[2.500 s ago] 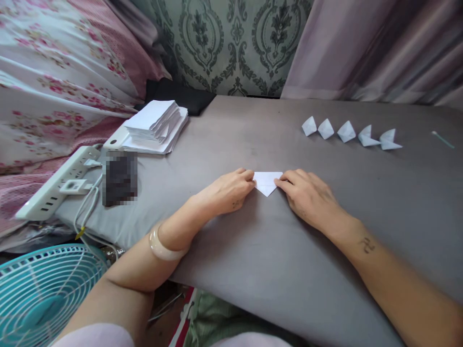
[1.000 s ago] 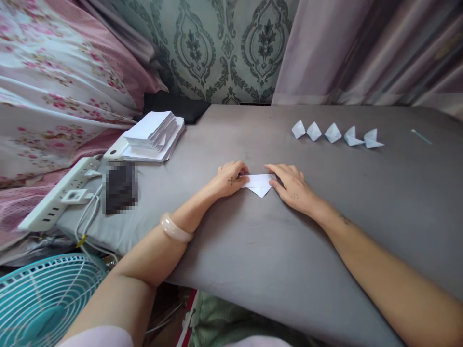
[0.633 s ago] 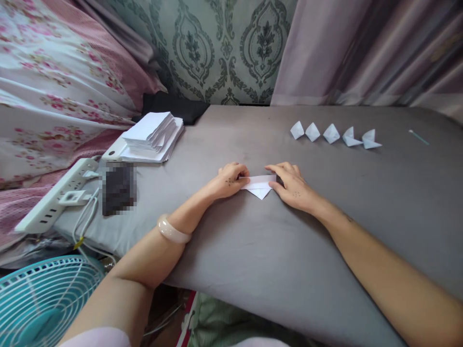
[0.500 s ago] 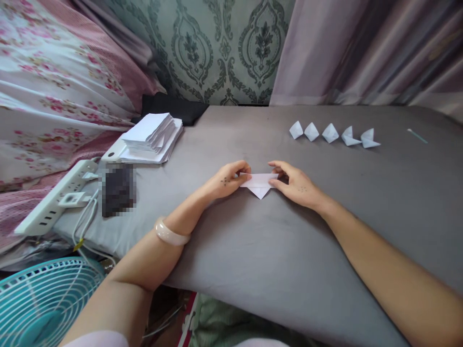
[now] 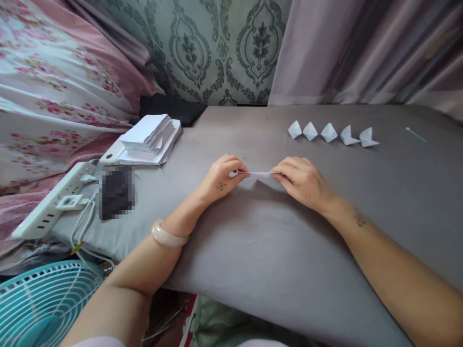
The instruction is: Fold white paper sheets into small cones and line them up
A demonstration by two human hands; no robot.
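spanning edge-on btwn l & r fingers [image 5: 243, 173], folded paper [image 5: 261, 174], ends pinched

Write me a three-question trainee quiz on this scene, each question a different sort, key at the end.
1. Multiple choice: What do the left hand and right hand hold between them?
A) a charging cable
B) white paper, seen nearly edge-on
C) a fan blade

2. True or false: The pale bangle is worn on the left arm.

3. Fill in the blank: In front of the curtain, ___ small folded paper shapes sit in a row.

Key: 1 B; 2 true; 3 five.
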